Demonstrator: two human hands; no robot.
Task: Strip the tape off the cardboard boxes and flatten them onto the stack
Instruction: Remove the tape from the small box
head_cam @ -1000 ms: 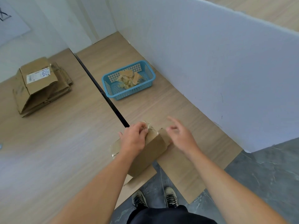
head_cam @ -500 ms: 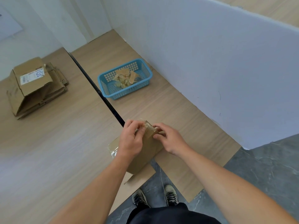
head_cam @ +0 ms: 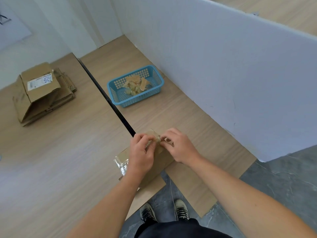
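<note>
A small cardboard box (head_cam: 155,166) lies at the table's near edge, with shiny clear tape wrinkled on its left corner (head_cam: 121,163). My left hand (head_cam: 141,153) presses on top of the box and grips its far end. My right hand (head_cam: 178,146) pinches a strip of clear tape (head_cam: 155,137) at that same far end. The hands nearly touch. The stack of flattened boxes (head_cam: 42,93), topped by a flap with a white label, lies far left on the table.
A blue plastic basket (head_cam: 118,95) holding crumpled tape scraps stands beyond the box, beside a white partition (head_cam: 223,66). A black gap (head_cam: 106,97) divides the two wooden tabletops. Grey floor and my shoes (head_cam: 164,212) are below the edge.
My right hand moved left from open above the table onto the box's far end and closed on the tape. My left hand stayed on the box.
</note>
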